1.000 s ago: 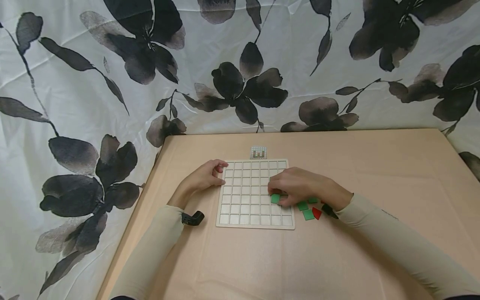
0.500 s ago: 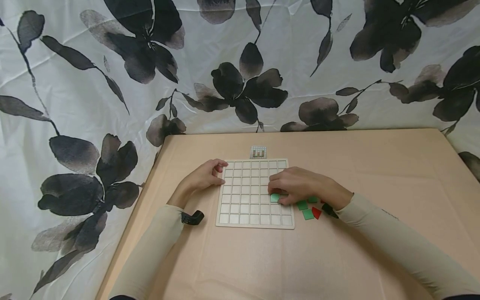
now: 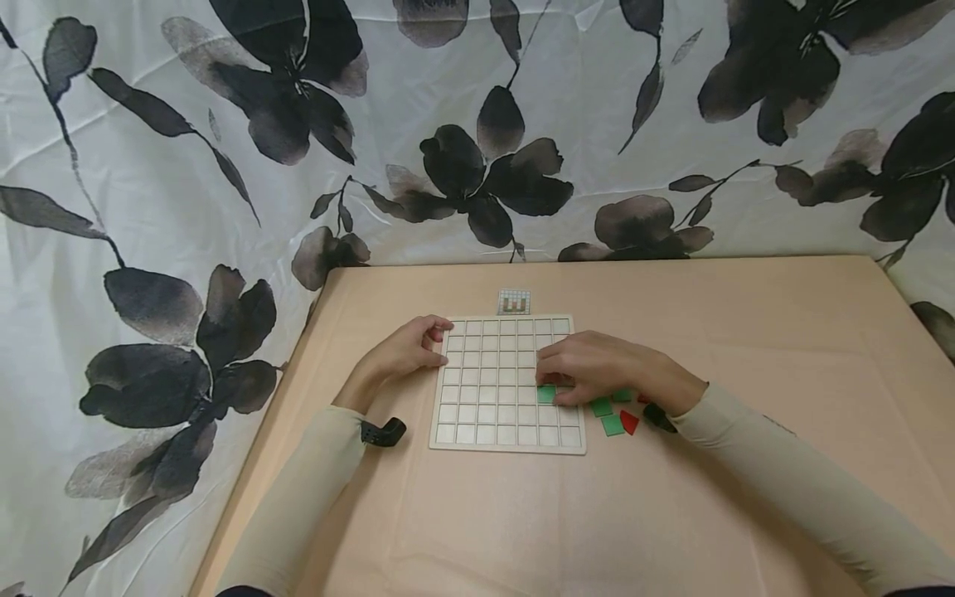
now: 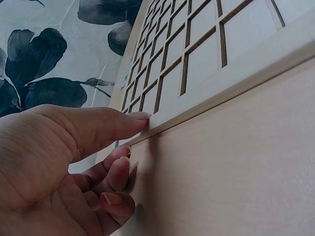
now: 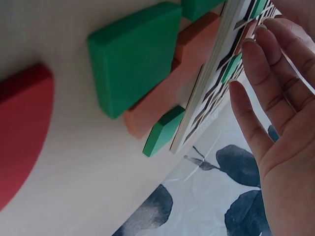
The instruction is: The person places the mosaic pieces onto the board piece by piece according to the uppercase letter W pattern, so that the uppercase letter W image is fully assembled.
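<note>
Nearest us, two beige sleeves (image 3: 306, 497) reach in from the left and right over the light wooden table (image 3: 477, 539). A black strapped device (image 3: 384, 434) sits at the left wrist.

Just to the right of the board we see loose pieces: green squares (image 3: 613, 425), a red piece (image 3: 629, 423) and, close up from the right wrist, orange pieces (image 5: 167, 91); we cannot tell whether these touch one another.

The gridded board (image 3: 507, 450) lies flat in the middle of the table. On its right part is a green tile (image 3: 546, 395), just under the tips of the right hand (image 3: 593, 365). Its thumb lies close by the tile's right edge and the fingers arch over the far side; we cannot tell whether they pinch it.

The left hand (image 3: 403, 352) is at the board's far left edge, thumb on the rim, thumb and forefinger apart, the other fingers loosely bent beside it.

Beyond the board lies a small printed card (image 3: 514, 303), and farthest off we see a white cloth (image 3: 642, 50) with dark flowers.
</note>
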`<act>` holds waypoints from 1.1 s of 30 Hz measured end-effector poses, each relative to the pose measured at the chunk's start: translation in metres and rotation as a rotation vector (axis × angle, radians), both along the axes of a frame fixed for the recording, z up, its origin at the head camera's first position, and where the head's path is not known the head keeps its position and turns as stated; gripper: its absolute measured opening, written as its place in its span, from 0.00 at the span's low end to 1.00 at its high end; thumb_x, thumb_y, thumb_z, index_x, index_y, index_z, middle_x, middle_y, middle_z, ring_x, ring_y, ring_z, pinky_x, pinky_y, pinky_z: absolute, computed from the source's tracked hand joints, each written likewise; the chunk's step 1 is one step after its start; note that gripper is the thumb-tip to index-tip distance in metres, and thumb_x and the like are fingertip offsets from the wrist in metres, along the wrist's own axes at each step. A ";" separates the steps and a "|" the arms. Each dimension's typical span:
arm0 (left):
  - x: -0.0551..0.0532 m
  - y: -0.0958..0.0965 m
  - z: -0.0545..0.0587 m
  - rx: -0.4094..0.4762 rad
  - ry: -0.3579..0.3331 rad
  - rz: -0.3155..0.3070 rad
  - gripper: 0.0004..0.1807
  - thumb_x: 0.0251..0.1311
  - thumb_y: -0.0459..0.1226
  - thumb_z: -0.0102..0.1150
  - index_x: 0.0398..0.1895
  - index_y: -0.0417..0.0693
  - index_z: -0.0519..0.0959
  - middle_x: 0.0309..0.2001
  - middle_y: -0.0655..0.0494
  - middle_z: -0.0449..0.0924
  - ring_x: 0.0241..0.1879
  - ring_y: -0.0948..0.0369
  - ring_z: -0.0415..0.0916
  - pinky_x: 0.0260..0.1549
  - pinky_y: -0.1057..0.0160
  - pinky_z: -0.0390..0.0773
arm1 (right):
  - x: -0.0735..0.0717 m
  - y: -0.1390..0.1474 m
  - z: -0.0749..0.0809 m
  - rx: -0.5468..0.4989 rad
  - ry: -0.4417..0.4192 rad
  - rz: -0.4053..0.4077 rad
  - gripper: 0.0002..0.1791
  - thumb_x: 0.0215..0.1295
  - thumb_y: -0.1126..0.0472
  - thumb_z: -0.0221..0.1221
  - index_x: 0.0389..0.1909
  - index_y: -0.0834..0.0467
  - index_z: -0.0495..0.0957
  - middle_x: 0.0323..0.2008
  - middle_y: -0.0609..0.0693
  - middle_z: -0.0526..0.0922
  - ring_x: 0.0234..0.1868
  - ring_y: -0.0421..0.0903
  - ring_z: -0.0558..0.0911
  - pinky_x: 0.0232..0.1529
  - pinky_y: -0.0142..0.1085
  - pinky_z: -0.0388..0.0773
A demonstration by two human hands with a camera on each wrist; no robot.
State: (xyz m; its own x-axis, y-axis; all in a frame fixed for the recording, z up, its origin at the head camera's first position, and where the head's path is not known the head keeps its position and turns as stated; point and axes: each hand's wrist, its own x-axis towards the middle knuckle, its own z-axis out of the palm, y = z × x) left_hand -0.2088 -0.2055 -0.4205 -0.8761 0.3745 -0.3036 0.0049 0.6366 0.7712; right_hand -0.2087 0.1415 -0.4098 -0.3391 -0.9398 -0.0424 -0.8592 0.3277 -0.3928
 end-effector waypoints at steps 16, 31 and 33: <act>-0.001 0.002 -0.004 0.015 -0.019 0.007 0.33 0.58 0.23 0.67 0.67 0.29 0.68 0.49 0.33 0.68 0.38 0.52 0.63 0.34 0.67 0.66 | 0.004 0.029 0.005 -0.009 -0.005 -0.054 0.11 0.62 0.55 0.69 0.45 0.51 0.84 0.33 0.42 0.78 0.32 0.35 0.73 0.36 0.31 0.73; -0.001 0.000 -0.005 -0.003 0.007 0.008 0.31 0.58 0.27 0.69 0.65 0.37 0.71 0.44 0.45 0.68 0.37 0.56 0.64 0.35 0.65 0.68 | 0.014 0.064 0.003 0.028 -0.004 -0.158 0.05 0.62 0.53 0.69 0.37 0.42 0.84 0.34 0.32 0.78 0.34 0.32 0.74 0.40 0.33 0.77; -0.001 0.000 -0.005 -0.009 0.009 0.009 0.31 0.58 0.27 0.69 0.65 0.38 0.71 0.44 0.46 0.68 0.37 0.56 0.65 0.36 0.65 0.68 | 0.016 0.066 0.003 0.044 -0.020 -0.172 0.05 0.62 0.53 0.69 0.38 0.42 0.84 0.34 0.32 0.78 0.35 0.31 0.74 0.41 0.34 0.78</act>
State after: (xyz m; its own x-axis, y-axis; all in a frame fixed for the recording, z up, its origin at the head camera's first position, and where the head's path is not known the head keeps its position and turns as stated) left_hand -0.2097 -0.2056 -0.4253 -0.8822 0.3638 -0.2988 0.0059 0.6432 0.7657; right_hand -0.1929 0.2077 -0.4068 -0.4933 -0.8651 -0.0905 -0.7813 0.4864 -0.3912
